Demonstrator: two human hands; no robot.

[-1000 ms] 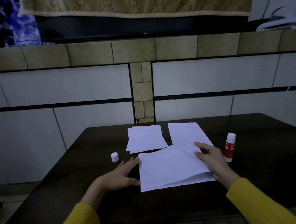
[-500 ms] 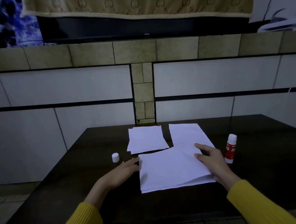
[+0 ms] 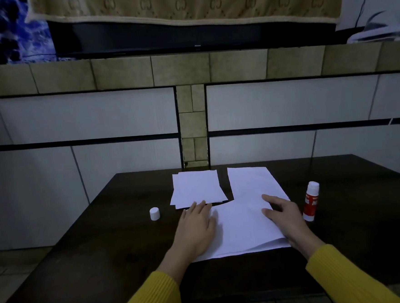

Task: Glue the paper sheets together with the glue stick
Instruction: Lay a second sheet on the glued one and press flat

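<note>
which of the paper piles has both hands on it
The nearest paper stack: the left hand and right hand press it. The two far piles lie untouched.

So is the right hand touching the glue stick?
Apart. The head view shows the right hand flat on the paper, with a strip of dark table between it and the upright glue stick.
</note>
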